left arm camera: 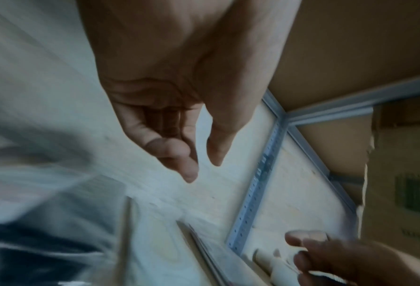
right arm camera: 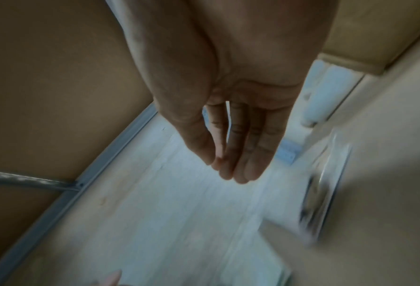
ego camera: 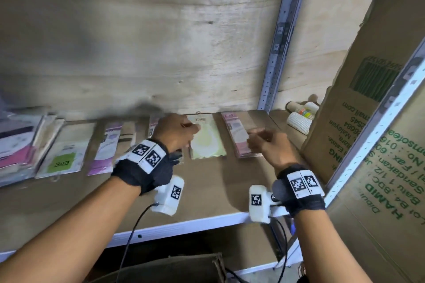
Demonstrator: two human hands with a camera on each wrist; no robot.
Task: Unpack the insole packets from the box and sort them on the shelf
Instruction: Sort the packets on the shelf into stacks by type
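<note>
Several insole packets lie in a row on the brown shelf (ego camera: 207,186). My left hand (ego camera: 190,128) hovers at the left edge of a pale yellow-green packet (ego camera: 208,145); its fingers (left arm camera: 189,170) are loosely curled and hold nothing. My right hand (ego camera: 255,136) hangs over a stack of pink packets (ego camera: 234,126), with straight, empty fingers (right arm camera: 238,164). Further left lie a purple packet (ego camera: 105,147), a green-labelled packet (ego camera: 61,158) and a thicker pile (ego camera: 16,145). Both wrist views are blurred.
A tall cardboard box with green print (ego camera: 358,122) stands at the shelf's right end, with paper cups (ego camera: 299,119) lying behind it. A perforated metal upright (ego camera: 276,41) runs up the plywood back wall. Another brown box's rim (ego camera: 172,269) shows below the shelf's white front edge (ego camera: 184,227).
</note>
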